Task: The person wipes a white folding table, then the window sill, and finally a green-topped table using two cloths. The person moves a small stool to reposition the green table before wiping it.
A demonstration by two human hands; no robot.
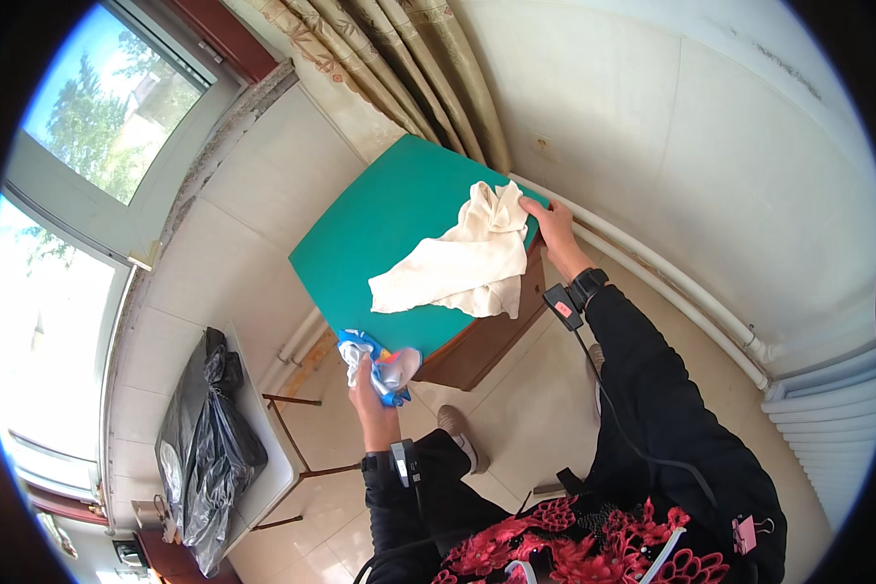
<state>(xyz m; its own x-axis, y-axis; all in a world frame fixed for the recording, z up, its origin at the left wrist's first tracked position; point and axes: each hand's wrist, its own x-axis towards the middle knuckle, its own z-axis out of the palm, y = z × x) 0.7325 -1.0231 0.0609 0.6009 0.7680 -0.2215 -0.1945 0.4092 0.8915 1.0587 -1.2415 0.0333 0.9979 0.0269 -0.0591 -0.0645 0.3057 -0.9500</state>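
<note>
A cream cloth garment (456, 263) with a sleeve-like part lies rumpled on a green-topped cabinet (365, 226). My right hand (557, 230) is at its upper right end, gripping the bunched edge near the cabinet's border; some of the fingers are hidden. In my left hand (371, 398) is a crumpled blue and white plastic package (390, 369), held just off the cabinet's near left corner. It shows small patches of red and yellow.
Curtains (452, 80) hang behind the cabinet. White pipes (650, 270) run along the right wall to a radiator (832, 423). A white-topped folding table (266, 452) carries a black plastic bag (223, 445) at left, beneath the windows (117, 109).
</note>
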